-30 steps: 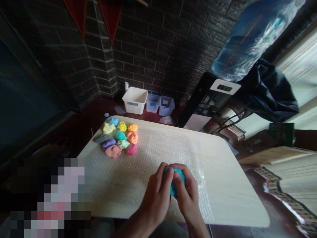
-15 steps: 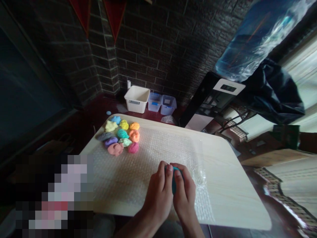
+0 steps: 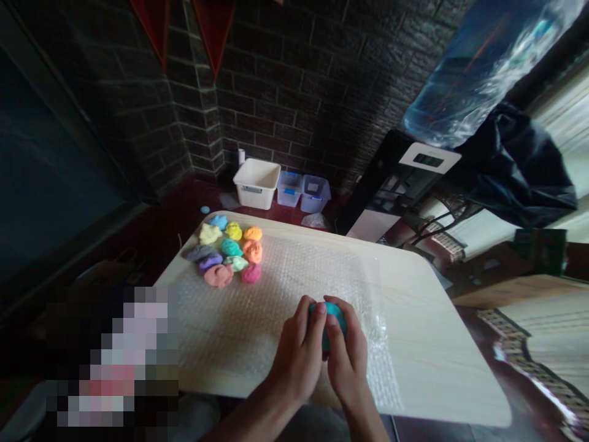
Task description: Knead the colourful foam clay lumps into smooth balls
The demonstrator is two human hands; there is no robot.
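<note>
A lump of teal modelling clay [image 3: 338,314] is held between my two hands, above the front part of the table. My left hand [image 3: 299,344] is closed on its left side, with the thumb pressed on top. From the right, my right hand [image 3: 350,350] wraps round the same lump, its thumb also on the clay. The underside of the lump is hidden by the hands. Beneath them lies a sheet of bubble wrap [image 3: 221,325]. At the far left of the table sit several clay lumps, among them a pink-brown one [image 3: 218,276], a magenta one [image 3: 251,273] and a teal one [image 3: 231,247].
The pale wooden table [image 3: 442,344] has rounded corners. Behind it on the floor stand a white basket [image 3: 256,193] and two clear plastic boxes [image 3: 289,190]. A water dispenser [image 3: 391,184] rises at the back right. A pixelated area covers the lower left.
More of the teal clay shows between my hands, which have opened slightly around it and shifted a little to the right in view. The whole scene has shifted slightly with the camera.
</note>
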